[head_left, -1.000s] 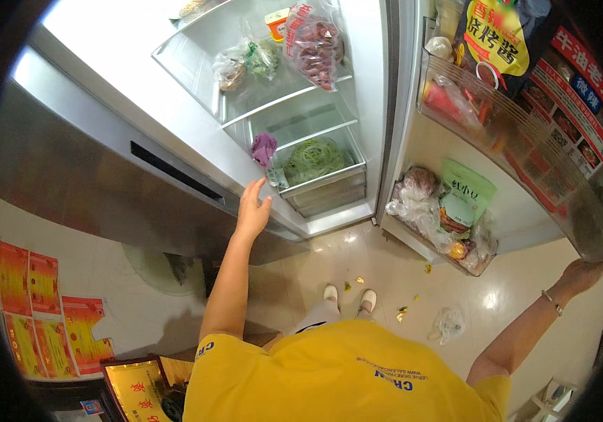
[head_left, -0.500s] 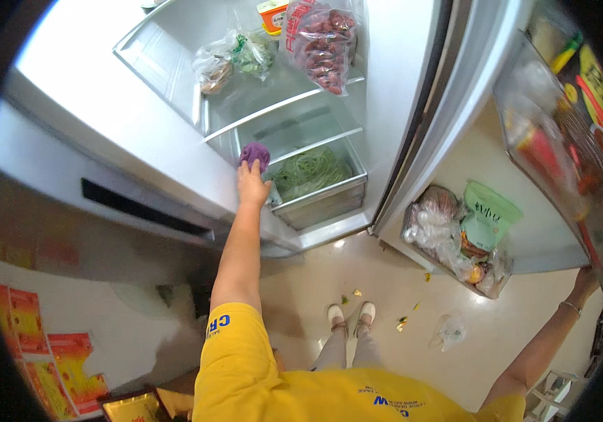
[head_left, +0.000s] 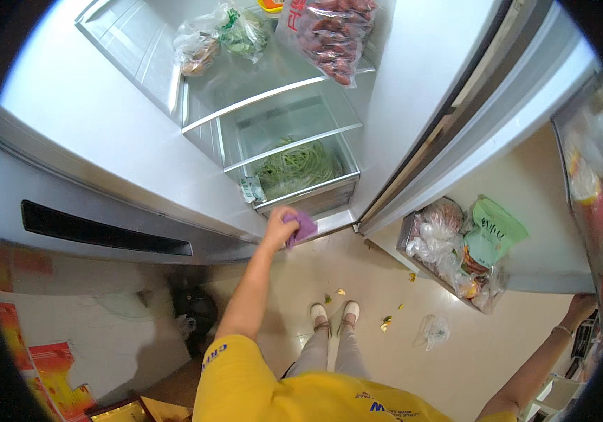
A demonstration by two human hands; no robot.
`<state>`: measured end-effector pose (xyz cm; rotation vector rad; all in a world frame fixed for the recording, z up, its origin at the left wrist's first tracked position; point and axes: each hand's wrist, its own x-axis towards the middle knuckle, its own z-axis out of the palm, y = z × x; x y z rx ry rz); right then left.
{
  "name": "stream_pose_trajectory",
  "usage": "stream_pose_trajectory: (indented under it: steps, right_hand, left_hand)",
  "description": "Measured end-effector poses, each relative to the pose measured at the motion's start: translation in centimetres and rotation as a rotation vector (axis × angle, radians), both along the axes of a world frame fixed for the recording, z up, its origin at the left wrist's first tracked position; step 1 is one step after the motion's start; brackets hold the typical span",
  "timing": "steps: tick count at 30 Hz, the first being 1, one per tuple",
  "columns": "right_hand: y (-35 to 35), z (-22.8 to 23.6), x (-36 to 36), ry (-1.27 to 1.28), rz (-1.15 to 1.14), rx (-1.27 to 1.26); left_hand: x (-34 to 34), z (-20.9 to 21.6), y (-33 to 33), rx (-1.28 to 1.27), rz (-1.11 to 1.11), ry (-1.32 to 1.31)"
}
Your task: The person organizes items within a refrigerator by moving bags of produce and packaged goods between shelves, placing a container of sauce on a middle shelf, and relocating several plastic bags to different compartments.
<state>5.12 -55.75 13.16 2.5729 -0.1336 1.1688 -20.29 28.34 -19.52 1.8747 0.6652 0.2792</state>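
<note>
My left hand [head_left: 282, 224] is closed on a crumpled purple cloth [head_left: 303, 228], beside the front bottom edge of the open fridge [head_left: 336, 219]. Just behind it, a clear drawer [head_left: 294, 199] holds a bag of long green vegetables [head_left: 300, 169]. Far to the right, my right hand [head_left: 582, 305] grips the lower edge of the open fridge door [head_left: 530, 285], its fingertips partly hidden.
Bagged reddish food [head_left: 333, 39] and bagged greens [head_left: 245, 34] lie on the upper shelf. The right door's bin [head_left: 449, 288] is full of bags, with a green pouch [head_left: 495, 228]. Scraps and a clear plastic bag [head_left: 433, 330] lie on the floor.
My left hand has brought the purple cloth from the drawer's left side down and right to the fridge's bottom edge. The view has shifted slightly; my right hand stays at the door.
</note>
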Motion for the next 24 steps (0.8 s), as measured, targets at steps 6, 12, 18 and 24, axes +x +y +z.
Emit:
stream_pose_trajectory:
  steps: [6,12,18,24]
  right_hand:
    - [-1.4,0.4,-1.1,-0.046,-0.048,0.006]
    - [3.5,1.7,-2.6,-0.098,-0.015,0.264]
    - [3.9,1.8,-3.0,-0.108,0.061,0.449]
    - [5.6,1.6,-3.0,-0.15,0.16,0.697]
  left_hand:
    - [1.3,-8.6,1.3,-0.278,0.644,-0.062]
    - [4.7,-11.8,8.5,-0.321,0.906,-0.128]
    - [5.5,-11.2,9.3,-0.762,1.137,-0.171]
    - [-0.6,-8.7,0.5,-0.664,0.669,-0.1]
